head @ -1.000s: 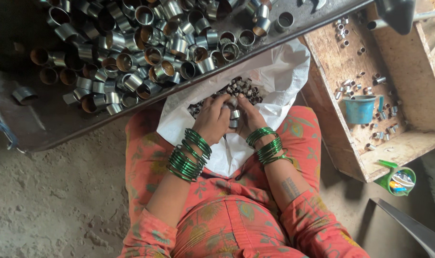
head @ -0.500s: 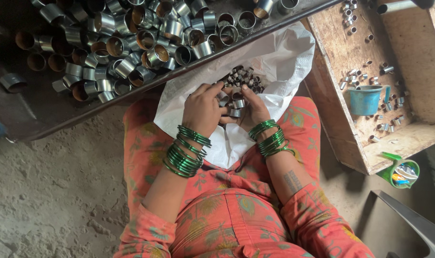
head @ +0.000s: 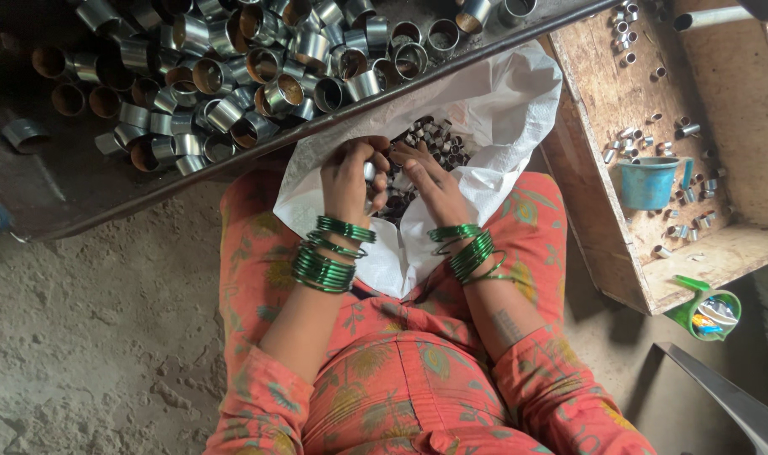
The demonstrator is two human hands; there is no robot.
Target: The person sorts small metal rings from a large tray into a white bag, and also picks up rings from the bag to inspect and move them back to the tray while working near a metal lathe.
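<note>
Sorting through small metal bushes point(head: 430, 143) in a white sack point(head: 502, 101) held on the lap.

One small bush point(head: 370, 171) is pinched in the closed fingers of the left hand point(head: 350, 173), while the right hand point(head: 430, 181) is laid half-open on the pile, fingers curled among the pieces. Bigger metal sleeves point(head: 232, 76) are heaped on the dark tray point(head: 55, 190) just ahead, and a wooden box point(head: 620, 278) with a blue cup point(head: 647, 182) is seen off to the right.

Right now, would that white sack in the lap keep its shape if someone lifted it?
Probably not: the white sack looks thin and crumpled, so it would likely sag. The small metal sleeves heaped inside probably make it heavy and could spill through the open mouth.
</note>
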